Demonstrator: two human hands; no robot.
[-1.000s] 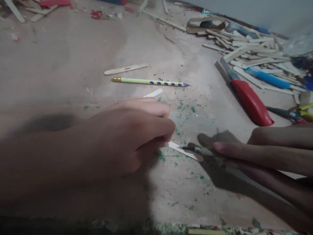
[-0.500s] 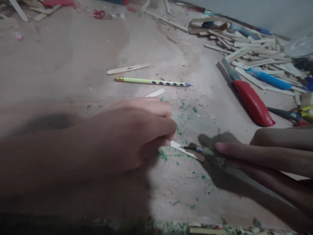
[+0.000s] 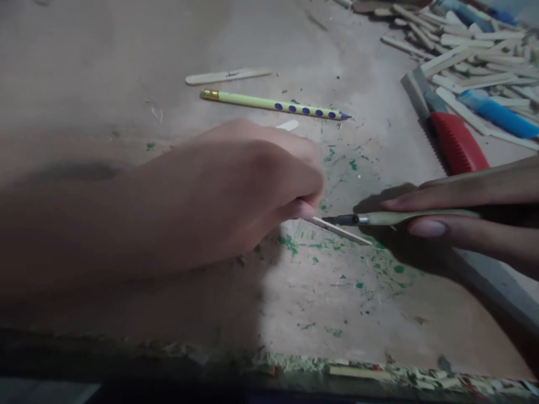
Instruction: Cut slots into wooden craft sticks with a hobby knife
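My left hand (image 3: 252, 179) is curled, pinching a wooden craft stick (image 3: 347, 234) near the table surface. The stick points to the lower right and is tilted with its narrow edge up; my fingers hide its other end. From the right, the fingers of my right hand (image 3: 467, 205) close on a slim tool (image 3: 406, 217) with a pale handle, a silver collar and a dark tip. That tip meets the stick just beside my left fingertips; its exact shape is hard to make out. The pale end of another stick (image 3: 289, 125) shows behind my left hand.
Beyond my hands lie a yellow-green pencil (image 3: 252, 102) with purple dots and a cracked craft stick (image 3: 227, 77). A red-handled cutter (image 3: 461, 143), a blue tube-like object (image 3: 499, 115) and a pile of sticks (image 3: 484, 42) are at right. Shavings (image 3: 295, 365) line the front edge.
The view has shifted downward. The held stick has turned from lying flatter to edge-up. My right hand has come in closer, with more of the tool showing and its tip nearer my left fingers.
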